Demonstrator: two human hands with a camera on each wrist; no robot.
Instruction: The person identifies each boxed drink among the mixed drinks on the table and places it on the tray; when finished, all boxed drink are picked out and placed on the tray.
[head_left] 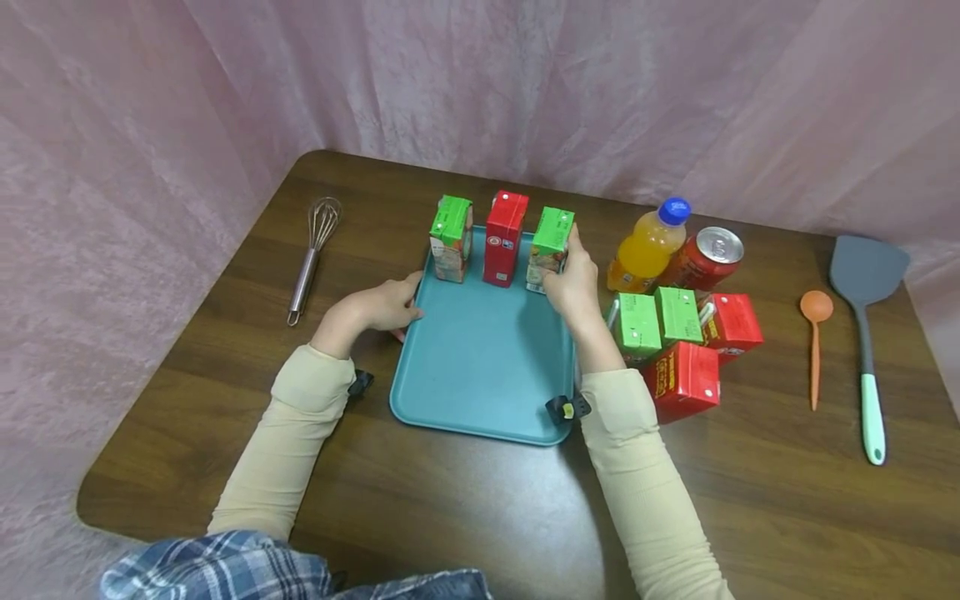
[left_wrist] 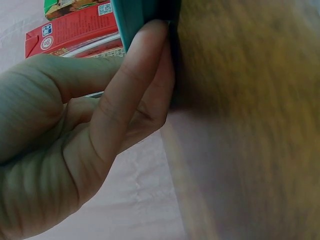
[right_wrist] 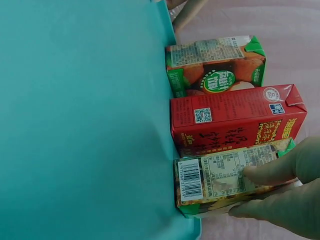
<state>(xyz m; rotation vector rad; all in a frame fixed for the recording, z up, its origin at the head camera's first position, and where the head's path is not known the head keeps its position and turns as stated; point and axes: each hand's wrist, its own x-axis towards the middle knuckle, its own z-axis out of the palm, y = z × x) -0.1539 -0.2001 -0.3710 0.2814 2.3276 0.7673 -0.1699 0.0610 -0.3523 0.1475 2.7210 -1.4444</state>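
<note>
A teal tray (head_left: 487,358) lies on the table, with three drink cartons standing in a row along its far edge. On the left is a green-topped carton (head_left: 452,242), in the middle a red carton (head_left: 504,237). The right hand (head_left: 576,287) grips the rightmost green-topped carton (head_left: 550,242), thumb on its printed side and fingers on the other, as the right wrist view shows. At the tray's left rim is the left hand (head_left: 386,304); in the left wrist view its thumb and curled fingers (left_wrist: 135,75) pinch that rim.
Right of the tray stand two green-topped cartons (head_left: 637,323), two red cartons (head_left: 684,379), an orange drink bottle (head_left: 647,250) and a red can (head_left: 705,257). Farther right lie an orange spoon (head_left: 815,333) and a spatula (head_left: 867,308). A whisk (head_left: 313,254) lies at left; a pink curtain (head_left: 525,100) hangs behind.
</note>
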